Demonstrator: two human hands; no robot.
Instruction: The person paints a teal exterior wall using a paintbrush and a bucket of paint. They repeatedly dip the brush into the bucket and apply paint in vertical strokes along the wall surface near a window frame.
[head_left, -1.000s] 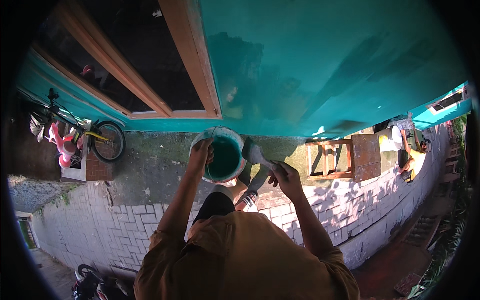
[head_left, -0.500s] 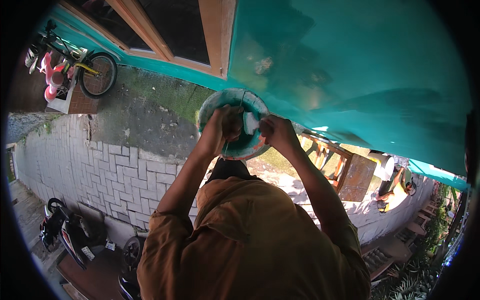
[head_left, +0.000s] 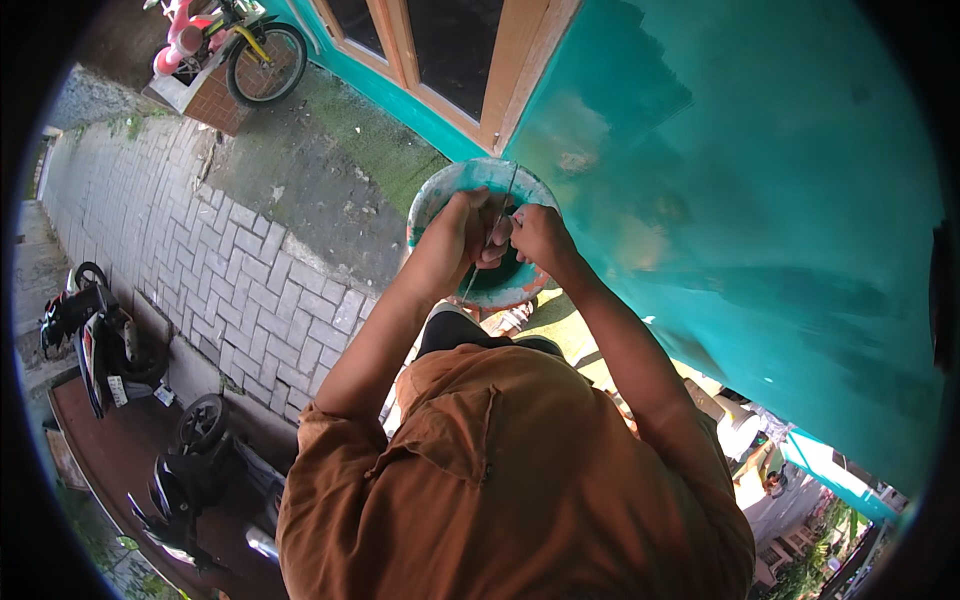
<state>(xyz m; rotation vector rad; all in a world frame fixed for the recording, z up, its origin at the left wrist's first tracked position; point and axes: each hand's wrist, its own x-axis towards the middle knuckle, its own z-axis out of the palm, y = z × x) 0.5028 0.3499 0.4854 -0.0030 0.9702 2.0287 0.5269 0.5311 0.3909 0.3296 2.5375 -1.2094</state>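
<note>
A paint-stained bucket (head_left: 430, 200) with teal paint inside hangs in front of my body, close to the teal wall. Its thin wire handle (head_left: 511, 188) runs across the opening. My left hand (head_left: 477, 232) is closed around this handle, fingers curled over the bucket's mouth. Right beside it, my right hand (head_left: 541, 240) is closed too, knuckles up, over the bucket's right side. Whatever its fingers hold is hidden now; the earlier picture shows a white piece at them.
The teal wall (head_left: 720, 190) with darker wet-looking patches rises at the right, beside a wooden window frame (head_left: 535, 60). A bicycle (head_left: 265, 65) stands far left. Motorcycles (head_left: 190, 480) are parked lower left, past grey paving (head_left: 240, 290). Another person (head_left: 757, 475) is at the right.
My view has turned, so the surroundings have shifted. My right hand has moved in against the left one, and the white piece at its fingers is out of sight.
</note>
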